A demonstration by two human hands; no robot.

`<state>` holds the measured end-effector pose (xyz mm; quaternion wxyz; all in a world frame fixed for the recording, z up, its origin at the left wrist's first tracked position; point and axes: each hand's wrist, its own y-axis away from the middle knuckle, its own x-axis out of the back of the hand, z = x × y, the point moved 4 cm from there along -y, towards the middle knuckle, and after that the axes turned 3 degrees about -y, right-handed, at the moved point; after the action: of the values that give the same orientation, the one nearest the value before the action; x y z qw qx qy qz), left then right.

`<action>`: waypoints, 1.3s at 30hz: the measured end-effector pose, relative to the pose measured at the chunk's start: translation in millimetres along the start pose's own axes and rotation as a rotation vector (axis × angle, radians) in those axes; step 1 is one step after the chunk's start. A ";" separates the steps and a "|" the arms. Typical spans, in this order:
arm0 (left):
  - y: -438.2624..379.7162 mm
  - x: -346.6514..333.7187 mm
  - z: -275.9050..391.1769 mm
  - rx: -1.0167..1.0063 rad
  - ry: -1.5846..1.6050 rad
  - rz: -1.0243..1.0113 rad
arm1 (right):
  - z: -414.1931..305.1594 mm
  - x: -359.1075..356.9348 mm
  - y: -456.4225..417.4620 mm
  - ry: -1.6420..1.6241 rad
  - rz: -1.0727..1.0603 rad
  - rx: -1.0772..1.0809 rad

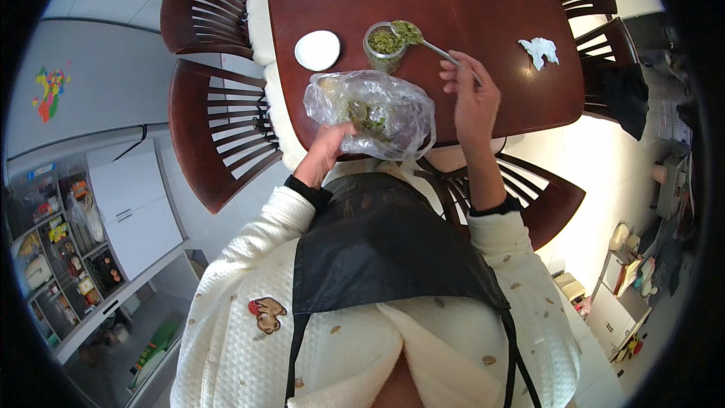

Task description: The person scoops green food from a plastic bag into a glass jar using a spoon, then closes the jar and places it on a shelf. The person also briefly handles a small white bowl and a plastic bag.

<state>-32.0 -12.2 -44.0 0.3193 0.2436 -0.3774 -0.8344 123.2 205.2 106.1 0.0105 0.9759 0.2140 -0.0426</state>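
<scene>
My left hand (pixel 327 150) holds a clear plastic bag (pixel 405 116) at the table's near edge, with green, leafy-looking food inside it. Between the thumb and fingers of my right hand (pixel 474 88) is the handle of a metal spoon (pixel 439 52). Chopped green food heaps the spoon's bowl, which is over the right rim of a glass jar (pixel 386 62). More of the same green food fills the jar, which stands open just beyond the bag. A round white lid (pixel 317 50) lies on the table to the left of the jar.
A crumpled white tissue (pixel 539 52) lies towards the right end of the dark red wooden table (pixel 481 0). Wooden chairs stand around it, including two at the left (pixel 195 130) and one close at my right (pixel 552 198). Shelves with packages (pixel 68 255) are at the far left.
</scene>
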 end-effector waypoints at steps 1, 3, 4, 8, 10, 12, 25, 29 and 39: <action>-0.6 1.2 -1.8 0.000 -0.002 0.008 | 4.6 -8.3 -4.8 0.163 -0.056 0.141; -0.8 3.8 -5.3 0.007 -0.012 0.023 | 15.9 -27.1 -8.4 0.485 -0.170 0.424; -0.9 5.3 -6.2 0.010 -0.016 0.032 | 17.1 -33.3 -7.3 0.612 -0.234 0.536; -4.5 10.9 -17.0 0.003 -0.062 0.000 | 11.4 -29.7 -4.4 0.531 -0.117 0.497; -7.1 14.3 -19.3 0.025 -0.052 0.017 | 11.9 -26.5 -3.4 0.322 -0.110 0.320; -5.7 14.2 -17.1 0.029 -0.050 0.050 | 6.2 -20.8 1.6 0.153 -0.084 0.183; 38.2 -0.4 17.5 -0.104 -0.138 0.130 | 87.0 -1.6 82.4 0.640 -0.465 0.013; 28.4 5.0 6.6 -0.040 -0.001 0.021 | 81.6 15.7 82.3 0.975 -0.363 0.243; 22.8 -12.2 -2.3 0.048 -0.087 -0.033 | 36.9 24.8 77.4 0.712 -0.241 0.342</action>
<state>-14.4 -16.2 -25.4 0.2829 0.2211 -0.4067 -0.8401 175.2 143.8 67.3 -0.2318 0.8852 0.3070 0.2617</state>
